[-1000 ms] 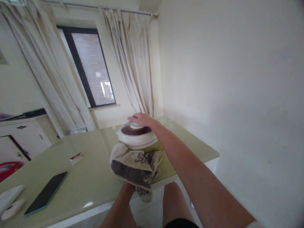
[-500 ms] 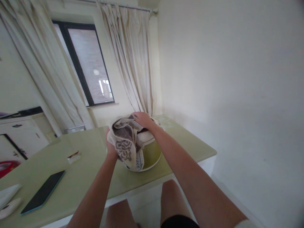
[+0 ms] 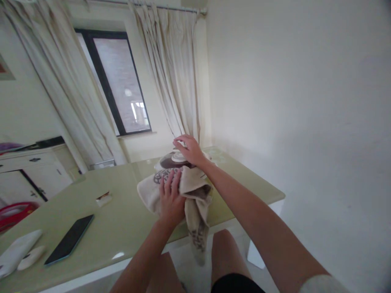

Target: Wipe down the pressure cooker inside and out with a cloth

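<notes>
A round cooker pot with a white and dark lid (image 3: 171,161) stands on the pale green table (image 3: 122,219) near its far right corner. My right hand (image 3: 187,149) rests on the lid's knob, fingers curled over it. My left hand (image 3: 171,195) presses a beige patterned towel (image 3: 195,203) flat against the pot's front side. The towel drapes over the pot and hangs down past the table's front edge. Most of the pot's body is hidden behind the towel.
A dark phone (image 3: 69,240) lies on the table at front left, next to white cloth-like items (image 3: 18,256). A small wrapper (image 3: 103,198) sits mid-table. A white cabinet (image 3: 30,175), window and curtains stand behind. My knees show below the table edge.
My left hand brought the towel up from the pot's lower front, then spread it flat over the pot's side. My right hand stayed on the lid.
</notes>
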`<state>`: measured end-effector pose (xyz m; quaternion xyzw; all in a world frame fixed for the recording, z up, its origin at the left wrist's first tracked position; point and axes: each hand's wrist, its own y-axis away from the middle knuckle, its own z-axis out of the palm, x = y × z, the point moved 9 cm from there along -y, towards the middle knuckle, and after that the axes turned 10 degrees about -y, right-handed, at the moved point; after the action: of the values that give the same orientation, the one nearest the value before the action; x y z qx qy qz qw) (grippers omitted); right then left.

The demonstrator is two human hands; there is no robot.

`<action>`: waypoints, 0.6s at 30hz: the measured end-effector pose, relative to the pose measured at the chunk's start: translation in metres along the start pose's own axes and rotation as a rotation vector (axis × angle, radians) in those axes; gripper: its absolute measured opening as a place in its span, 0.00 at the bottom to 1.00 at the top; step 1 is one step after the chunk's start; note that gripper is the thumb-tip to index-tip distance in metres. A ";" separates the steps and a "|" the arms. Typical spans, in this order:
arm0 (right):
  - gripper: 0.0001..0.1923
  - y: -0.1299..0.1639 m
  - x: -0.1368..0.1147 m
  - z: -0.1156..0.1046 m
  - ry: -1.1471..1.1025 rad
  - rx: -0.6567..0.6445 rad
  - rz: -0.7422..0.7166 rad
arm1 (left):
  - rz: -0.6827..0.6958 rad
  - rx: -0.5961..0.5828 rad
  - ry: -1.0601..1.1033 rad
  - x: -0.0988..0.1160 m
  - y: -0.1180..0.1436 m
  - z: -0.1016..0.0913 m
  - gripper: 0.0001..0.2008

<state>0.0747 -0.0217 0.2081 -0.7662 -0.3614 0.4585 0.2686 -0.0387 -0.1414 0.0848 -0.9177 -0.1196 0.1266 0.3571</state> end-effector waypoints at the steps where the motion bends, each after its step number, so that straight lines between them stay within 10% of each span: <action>1: 0.30 0.012 -0.009 -0.009 -0.036 0.045 0.007 | 0.222 0.052 0.150 0.021 0.004 -0.007 0.14; 4: 0.33 0.073 -0.041 -0.027 -0.073 0.128 0.020 | 0.497 0.166 0.479 0.043 -0.002 -0.032 0.17; 7: 0.25 0.141 -0.068 -0.019 0.069 0.126 -0.079 | 0.309 0.095 0.775 0.030 -0.043 -0.043 0.17; 10: 0.38 0.178 -0.065 -0.001 0.295 0.202 -0.101 | 0.318 -0.147 1.229 0.036 -0.069 -0.050 0.29; 14: 0.48 0.163 -0.042 0.013 0.426 0.264 -0.073 | 0.388 -0.550 1.609 0.042 -0.070 -0.047 0.43; 18: 0.36 0.116 -0.029 0.004 0.450 0.111 0.011 | 0.197 -0.417 1.532 -0.005 -0.095 -0.017 0.27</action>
<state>0.0977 -0.1135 0.1355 -0.8350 -0.2625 0.2967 0.3818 -0.0500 -0.0857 0.1626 -0.8037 0.2192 -0.5330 0.1484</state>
